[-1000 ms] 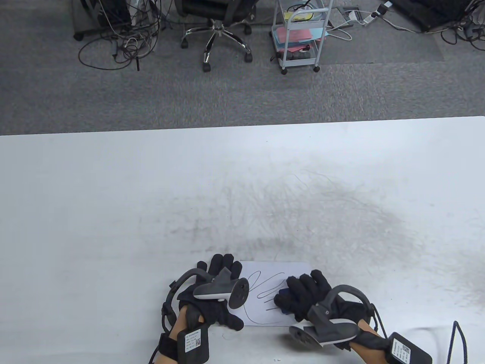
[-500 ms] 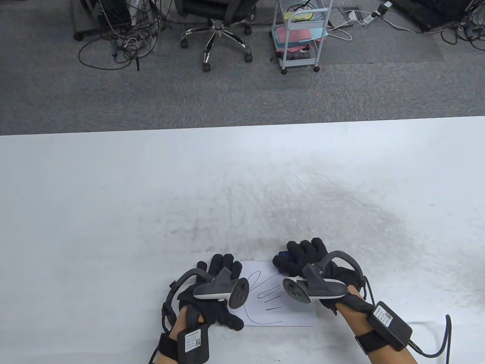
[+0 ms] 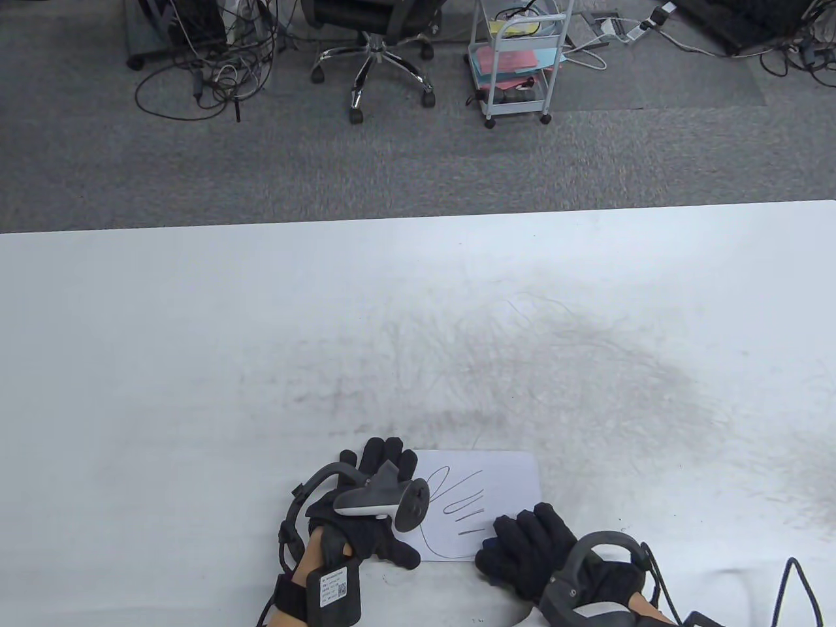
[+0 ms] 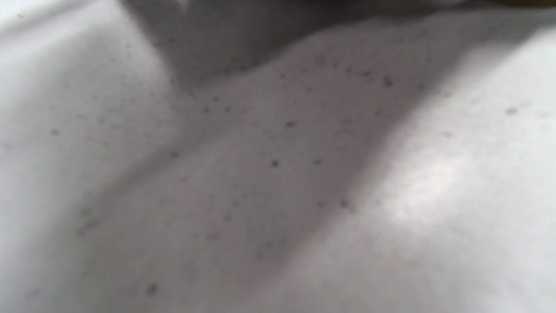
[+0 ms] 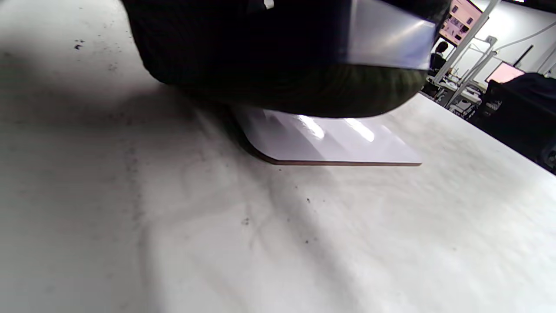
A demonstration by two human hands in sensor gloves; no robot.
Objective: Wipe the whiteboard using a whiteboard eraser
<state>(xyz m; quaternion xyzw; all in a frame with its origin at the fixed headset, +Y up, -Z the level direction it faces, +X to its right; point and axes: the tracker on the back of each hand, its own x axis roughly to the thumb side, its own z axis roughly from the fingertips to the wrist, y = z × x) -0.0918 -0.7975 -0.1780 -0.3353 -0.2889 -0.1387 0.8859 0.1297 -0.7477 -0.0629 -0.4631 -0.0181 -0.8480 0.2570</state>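
A small whiteboard [image 3: 496, 483] with black pen lines lies on the white table near its front edge. My left hand [image 3: 382, 467] rests flat on the board's left edge, fingers stretched out. My right hand [image 3: 532, 548] grips a dark blue whiteboard eraser [image 3: 488, 543] and presses it on the board's near right corner. In the right wrist view the gloved hand [image 5: 260, 52] fills the top and the board [image 5: 330, 143] lies under it. The left wrist view shows only blurred table surface.
The table [image 3: 196, 339] has grey smudges [image 3: 575, 379] across its middle and right. Beyond its far edge are carpet, an office chair [image 3: 372, 59], a white cart [image 3: 516, 65] and loose cables [image 3: 202, 78].
My right hand went with the eraser from the board's right side to its far right edge, then back down to the near right corner. The left hand has not moved.
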